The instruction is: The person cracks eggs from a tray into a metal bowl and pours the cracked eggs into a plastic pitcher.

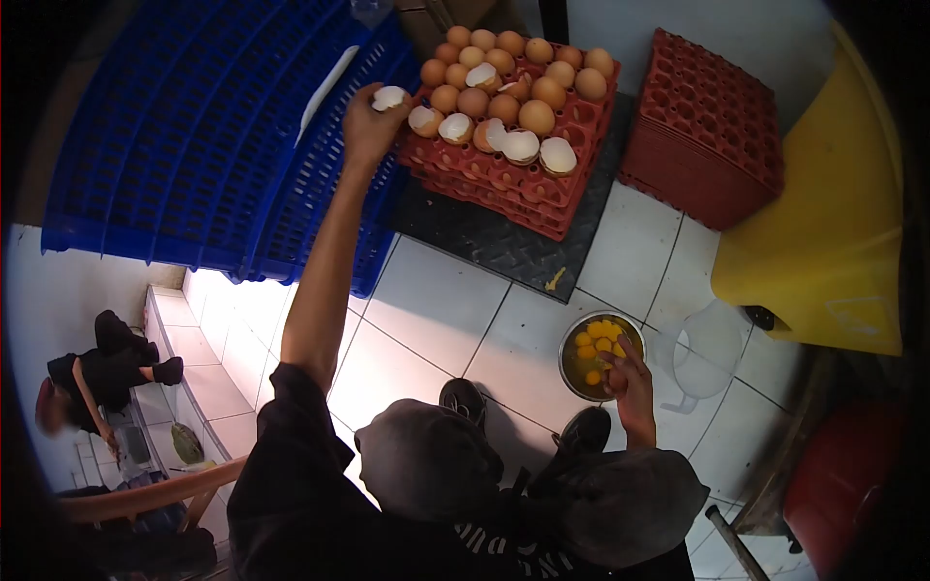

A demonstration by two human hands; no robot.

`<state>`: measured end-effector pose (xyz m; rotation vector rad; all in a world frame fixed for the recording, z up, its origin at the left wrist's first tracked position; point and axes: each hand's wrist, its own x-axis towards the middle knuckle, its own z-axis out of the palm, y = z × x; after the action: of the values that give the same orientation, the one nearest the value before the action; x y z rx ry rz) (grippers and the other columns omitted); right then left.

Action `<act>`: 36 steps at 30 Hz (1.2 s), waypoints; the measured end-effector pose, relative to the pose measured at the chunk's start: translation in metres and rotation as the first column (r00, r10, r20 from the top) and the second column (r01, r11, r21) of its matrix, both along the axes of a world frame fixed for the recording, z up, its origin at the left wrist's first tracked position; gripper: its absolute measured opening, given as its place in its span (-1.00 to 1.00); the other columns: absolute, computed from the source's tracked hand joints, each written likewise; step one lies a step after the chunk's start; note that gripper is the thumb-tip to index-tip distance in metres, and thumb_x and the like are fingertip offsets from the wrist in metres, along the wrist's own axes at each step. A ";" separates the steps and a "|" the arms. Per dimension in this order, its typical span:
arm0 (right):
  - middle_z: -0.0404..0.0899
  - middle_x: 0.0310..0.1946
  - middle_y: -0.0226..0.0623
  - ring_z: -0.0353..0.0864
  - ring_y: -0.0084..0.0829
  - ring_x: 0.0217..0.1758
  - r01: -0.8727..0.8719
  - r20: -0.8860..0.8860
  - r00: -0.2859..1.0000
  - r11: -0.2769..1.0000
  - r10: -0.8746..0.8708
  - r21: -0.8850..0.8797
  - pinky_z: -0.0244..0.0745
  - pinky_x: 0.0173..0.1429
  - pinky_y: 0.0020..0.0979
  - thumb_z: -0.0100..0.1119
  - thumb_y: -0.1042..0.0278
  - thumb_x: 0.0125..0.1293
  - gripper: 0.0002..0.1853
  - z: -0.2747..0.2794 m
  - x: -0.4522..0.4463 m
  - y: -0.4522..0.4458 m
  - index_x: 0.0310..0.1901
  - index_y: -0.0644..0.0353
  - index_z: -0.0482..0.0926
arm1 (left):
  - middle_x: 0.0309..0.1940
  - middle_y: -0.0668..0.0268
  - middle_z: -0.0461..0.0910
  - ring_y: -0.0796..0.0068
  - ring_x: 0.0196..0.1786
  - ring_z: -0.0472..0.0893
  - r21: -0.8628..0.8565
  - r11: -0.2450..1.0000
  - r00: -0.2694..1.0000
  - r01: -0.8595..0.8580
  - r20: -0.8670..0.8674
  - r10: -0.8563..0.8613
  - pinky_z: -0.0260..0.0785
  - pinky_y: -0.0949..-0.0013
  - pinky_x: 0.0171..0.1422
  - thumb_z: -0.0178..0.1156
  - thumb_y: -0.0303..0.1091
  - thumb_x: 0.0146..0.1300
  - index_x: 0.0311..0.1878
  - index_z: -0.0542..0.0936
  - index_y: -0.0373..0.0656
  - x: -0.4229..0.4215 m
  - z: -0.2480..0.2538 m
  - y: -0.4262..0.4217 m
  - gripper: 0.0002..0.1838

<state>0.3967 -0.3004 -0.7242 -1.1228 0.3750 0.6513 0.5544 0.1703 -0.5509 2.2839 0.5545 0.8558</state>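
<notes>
My left hand (366, 131) is closed on an empty eggshell (389, 98) at the left edge of the top egg tray (577, 145). Whole brown eggs (537, 117) fill much of that red tray, and several opened shells (520, 146) lie along its near side. Lower right, my right hand (633, 387) is at the rim of a round metal bowl (565, 366) holding several yolks (593, 378) in clear egg white. Its fingers curl around what looks like a brown egg (616, 381), partly hidden by them.
Blue plastic crates (194, 145) stand at left, close to my left arm. Stacked empty red trays (693, 126) and a yellow container (814, 213) are at right. A clear plastic lid-like piece (709, 353) lies beside the bowl on white floor tiles (426, 300). Another person (107, 373) is at far left.
</notes>
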 end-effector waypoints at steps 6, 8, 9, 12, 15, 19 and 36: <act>0.59 -0.07 -0.10 0.45 -0.49 -0.41 0.022 0.029 0.999 1.000 -0.021 -0.020 0.33 -0.40 -0.50 0.03 0.35 0.32 -0.48 -0.001 -0.003 -0.004 0.32 0.19 0.33 | -0.06 -0.09 0.60 0.21 -0.03 0.64 -0.222 0.974 0.967 0.047 -0.234 -0.100 0.48 0.28 0.03 0.28 0.05 -0.04 0.22 0.41 -0.41 0.015 -0.008 0.016 -0.16; 0.59 -0.11 -0.08 0.46 -0.53 -0.36 0.029 0.025 0.999 1.000 -0.029 -0.009 0.34 -0.38 -0.50 0.02 0.38 0.32 -0.47 0.001 -0.003 -0.005 0.32 0.26 0.30 | -0.06 -0.07 0.60 0.17 -0.02 0.63 -0.192 0.981 0.966 0.023 -0.247 -0.071 0.48 0.24 0.05 0.25 0.06 -0.03 0.21 0.44 -0.36 0.018 0.008 0.002 -0.19; 0.58 -0.15 -0.06 0.47 -0.56 -0.31 0.035 0.027 0.999 0.999 -0.035 0.003 0.35 -0.37 -0.51 0.02 0.41 0.32 -0.46 0.003 -0.002 -0.004 0.33 0.33 0.27 | -0.06 -0.04 0.60 0.14 -0.02 0.63 -0.160 0.987 0.966 -0.003 -0.254 -0.039 0.47 0.19 0.07 0.23 0.07 -0.02 0.21 0.46 -0.30 0.019 0.016 -0.006 -0.22; 0.58 -0.14 -0.06 0.45 -0.56 -0.34 0.041 0.011 0.999 0.999 -0.041 0.018 0.34 -0.36 -0.50 0.02 0.42 0.32 -0.46 0.009 -0.001 0.000 0.33 0.33 0.27 | -0.09 -0.01 0.62 0.13 -0.03 0.63 0.071 0.974 0.910 0.216 -0.376 -0.174 0.48 0.14 0.04 0.20 0.06 -0.02 0.20 0.47 -0.23 0.039 0.020 -0.003 -0.26; 0.59 -0.10 -0.12 0.44 -0.50 -0.41 0.022 0.009 1.000 1.000 -0.022 -0.016 0.33 -0.39 -0.49 0.01 0.39 0.34 -0.50 0.006 -0.001 -0.001 0.32 0.20 0.33 | -0.05 -0.01 0.62 0.21 -0.05 0.66 0.310 0.872 0.745 0.379 -0.661 -0.089 0.49 0.24 0.01 0.23 0.08 -0.01 0.23 0.45 -0.23 0.053 0.022 -0.016 -0.23; 0.59 -0.11 -0.12 0.44 -0.49 -0.40 0.024 0.044 0.999 1.000 -0.024 -0.012 0.34 -0.39 -0.49 0.01 0.39 0.34 -0.50 0.004 -0.002 -0.004 0.33 0.19 0.33 | -0.05 0.05 0.63 0.21 -0.08 0.67 0.156 0.938 0.726 0.311 -0.675 -0.128 0.49 0.26 0.03 0.26 0.09 -0.04 0.14 0.53 -0.22 0.065 0.014 -0.009 -0.28; 0.39 0.01 -0.25 0.50 -0.41 0.00 0.212 0.162 0.966 0.976 -0.202 -0.044 0.44 0.00 -0.43 0.06 0.46 0.21 -0.51 -0.004 -0.001 -0.014 0.21 0.14 0.27 | 0.06 0.19 0.45 0.36 0.07 0.54 -0.563 0.403 0.620 0.721 0.264 -0.739 0.47 0.36 0.10 0.36 -0.26 0.07 0.19 0.31 -0.17 -0.107 -0.013 -0.136 -0.36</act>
<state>0.3960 -0.3146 -0.7277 -1.1667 0.3735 0.3665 0.4470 0.0344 -0.5636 1.6081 -0.2025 0.1204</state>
